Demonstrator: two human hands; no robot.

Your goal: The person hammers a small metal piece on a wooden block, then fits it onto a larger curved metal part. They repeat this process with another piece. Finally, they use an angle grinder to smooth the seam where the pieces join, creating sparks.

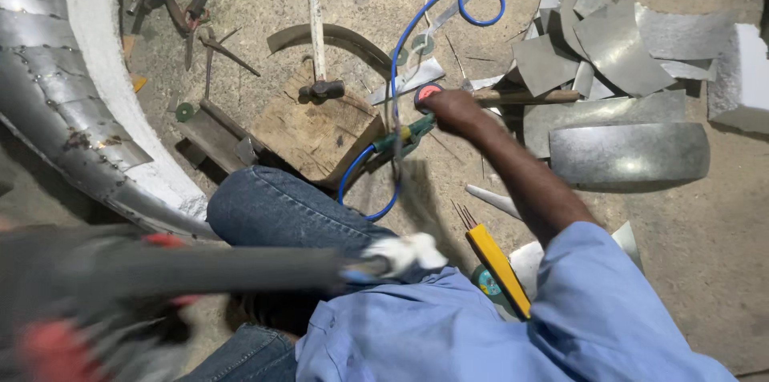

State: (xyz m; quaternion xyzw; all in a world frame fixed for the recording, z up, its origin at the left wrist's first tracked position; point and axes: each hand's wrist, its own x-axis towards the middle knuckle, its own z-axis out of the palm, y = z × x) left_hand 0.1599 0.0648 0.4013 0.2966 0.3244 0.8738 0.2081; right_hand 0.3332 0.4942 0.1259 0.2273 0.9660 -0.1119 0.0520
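My right hand (452, 110) reaches forward over the dirt floor, its fingers closed around the end of a wooden handle (525, 97) that points right. A round red-capped thing (428, 94) sits just at the knuckles. Green-handled snips (400, 138) and a blue cable (416, 30) lie right under the hand. At the lower left a long dark bar (200, 270), tipped with a white rag (407, 252), is smeared by motion. My left hand is lost in the grey and red blur (80, 326) there. My jeans-clad knee (280, 214) lies between them.
A hammer (320, 87) rests on a wooden block (316, 134). Cut sheet-metal scraps (609, 46) and a curved metal piece (629, 154) lie at right, beside a white foam block (741, 70). A large riveted curved shell (56, 102) fills the left. A yellow-handled tool (498, 266) lies near my sleeve.
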